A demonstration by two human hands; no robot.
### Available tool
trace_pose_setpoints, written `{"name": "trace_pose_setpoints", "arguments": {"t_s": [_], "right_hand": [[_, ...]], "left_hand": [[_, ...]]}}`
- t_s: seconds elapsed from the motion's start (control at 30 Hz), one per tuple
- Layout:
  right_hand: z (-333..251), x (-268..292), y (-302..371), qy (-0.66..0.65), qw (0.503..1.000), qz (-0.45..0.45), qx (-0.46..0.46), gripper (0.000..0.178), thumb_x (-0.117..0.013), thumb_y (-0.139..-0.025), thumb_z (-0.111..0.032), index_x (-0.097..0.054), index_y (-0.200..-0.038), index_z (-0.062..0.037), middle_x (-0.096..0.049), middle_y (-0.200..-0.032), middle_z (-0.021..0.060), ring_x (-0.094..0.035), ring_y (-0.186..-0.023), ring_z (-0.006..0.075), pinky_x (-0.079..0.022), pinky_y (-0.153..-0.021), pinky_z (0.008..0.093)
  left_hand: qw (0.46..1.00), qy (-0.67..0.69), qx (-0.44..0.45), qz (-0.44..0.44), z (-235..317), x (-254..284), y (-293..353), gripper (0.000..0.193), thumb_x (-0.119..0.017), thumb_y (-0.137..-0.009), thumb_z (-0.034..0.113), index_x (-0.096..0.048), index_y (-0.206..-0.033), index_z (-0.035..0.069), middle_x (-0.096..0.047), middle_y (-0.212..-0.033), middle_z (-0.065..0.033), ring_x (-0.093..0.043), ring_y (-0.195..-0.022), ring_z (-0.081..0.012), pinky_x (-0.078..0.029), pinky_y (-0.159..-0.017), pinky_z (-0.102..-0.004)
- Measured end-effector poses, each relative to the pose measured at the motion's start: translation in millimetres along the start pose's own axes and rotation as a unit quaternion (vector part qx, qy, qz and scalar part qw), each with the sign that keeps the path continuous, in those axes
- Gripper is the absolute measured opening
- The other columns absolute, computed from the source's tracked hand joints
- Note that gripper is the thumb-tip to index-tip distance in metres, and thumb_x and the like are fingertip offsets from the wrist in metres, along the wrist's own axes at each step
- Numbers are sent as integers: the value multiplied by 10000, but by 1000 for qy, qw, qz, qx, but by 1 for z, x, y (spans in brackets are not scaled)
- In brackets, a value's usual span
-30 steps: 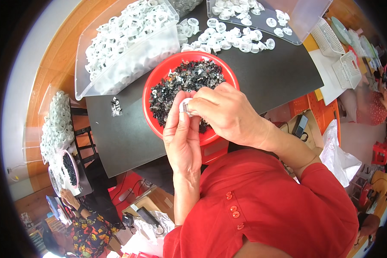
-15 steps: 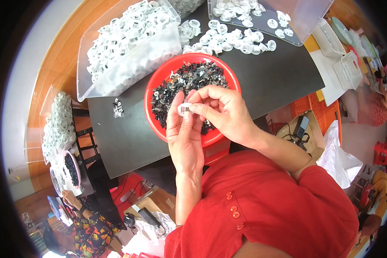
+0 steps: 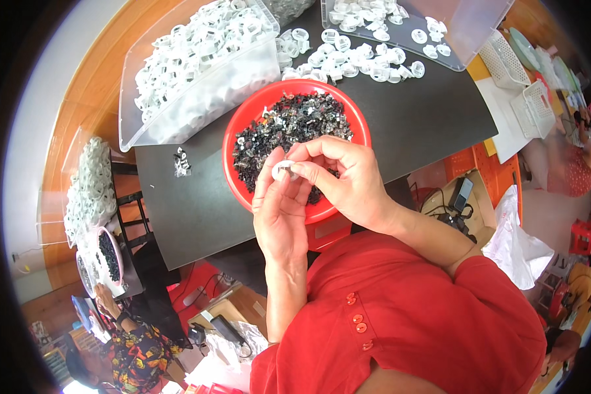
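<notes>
- The dark tabletop spreads beneath the containers, its edges bent by the wide lens.
- A clear plastic bin, heaped with white round pieces, stands on it at the upper left.
- A second clear plastic bin sits at the top right with a few such pieces inside.
- The red basin, full of small black and metallic parts, stands near the table's front edge.
- Loose white round plastic pieces lie behind the basin, between the bins.
- The right hand pinches the right side of one piece with thumb and forefinger; whether a smaller part is between them is hidden.
- The left hand, palm up, grips that piece between thumb and fingers.
- A small cluster of parts lies left of the basin.
- The held white piece is above the basin, between both hands' fingertips.
</notes>
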State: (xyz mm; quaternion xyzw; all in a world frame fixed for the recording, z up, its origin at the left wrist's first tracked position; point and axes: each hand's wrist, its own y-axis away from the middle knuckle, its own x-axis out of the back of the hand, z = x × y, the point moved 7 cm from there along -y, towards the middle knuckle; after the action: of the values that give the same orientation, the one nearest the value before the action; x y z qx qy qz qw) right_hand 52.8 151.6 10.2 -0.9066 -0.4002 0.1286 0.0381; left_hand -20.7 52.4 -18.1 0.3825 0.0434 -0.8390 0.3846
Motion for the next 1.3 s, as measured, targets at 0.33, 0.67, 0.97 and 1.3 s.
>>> {"name": "trace_pose_setpoints", "arguments": {"t_s": [0.33,0.67,0.97,1.3], "right_hand": [[-13,25,-23,105,994,-31,17,112,-638,-885,-35,-673,-967,33,-682,-897,43,-625,-790,71,-509,-705,209],[-15,40,-34,422,885,-87,176,71,-676,-806,-66,-664,-860,-22,-614,-821,95,-625,-717,253,-500,-663,336],[-2,12,-32,511,818,-142,222,60,-635,-747,-19,-628,-806,-18,-532,-809,96,-565,-804,288,-452,-711,402],[9,-14,-25,535,792,-182,231,49,-655,-759,-75,-624,-756,-38,-539,-817,83,-573,-817,254,-433,-716,383]], "left_hand": [[999,-35,-16,27,18,14,1,479,-495,-925,95,-386,-1360,-72,-573,-1226,-246,-620,-1084,-292,-535,-900,-342],[999,25,-19,36,22,39,12,503,-469,-930,59,-328,-1406,-25,-541,-1258,-230,-639,-1022,-259,-568,-862,-300],[999,-22,-5,39,18,45,13,459,-492,-929,71,-380,-1364,-25,-551,-1244,-223,-649,-985,-240,-569,-849,-290],[997,-39,-17,66,19,48,13,401,-511,-934,129,-457,-1294,-39,-568,-1220,-220,-657,-953,-230,-555,-825,-291]]}}
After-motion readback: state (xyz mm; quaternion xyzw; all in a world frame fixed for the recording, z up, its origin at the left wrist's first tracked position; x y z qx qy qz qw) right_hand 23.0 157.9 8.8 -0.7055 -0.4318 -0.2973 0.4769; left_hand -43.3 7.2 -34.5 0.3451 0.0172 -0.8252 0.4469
